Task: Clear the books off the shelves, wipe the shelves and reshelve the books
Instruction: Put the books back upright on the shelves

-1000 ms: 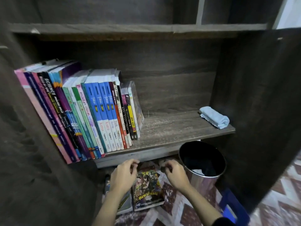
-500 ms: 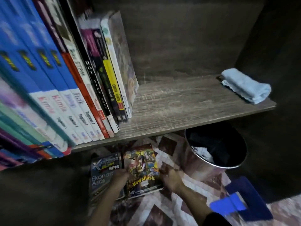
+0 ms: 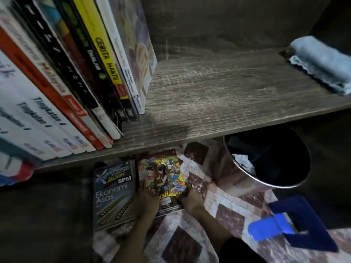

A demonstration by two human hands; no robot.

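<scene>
You face a dim, dark wood-grain bookcase (image 3: 228, 25). Below its shelf (image 3: 209, 103) the floor (image 3: 182, 243) shows brown-and-cream diamonds. A shiny metal bin (image 3: 235, 178) and a blue plastic piece (image 3: 271, 227) rest there.

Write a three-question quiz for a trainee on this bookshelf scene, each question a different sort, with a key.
1. True or false: the blue cloth lies inside the bin.
2. Which thing do the left hand and the right hand hold? A) the comic book B) the Ekonomi Asas book C) the blue cloth
3. Fill in: on the floor, the Ekonomi Asas book lies to the ____ of the comic book.
Key: 1 false, it lies on the shelf; 2 A; 3 left.
</scene>
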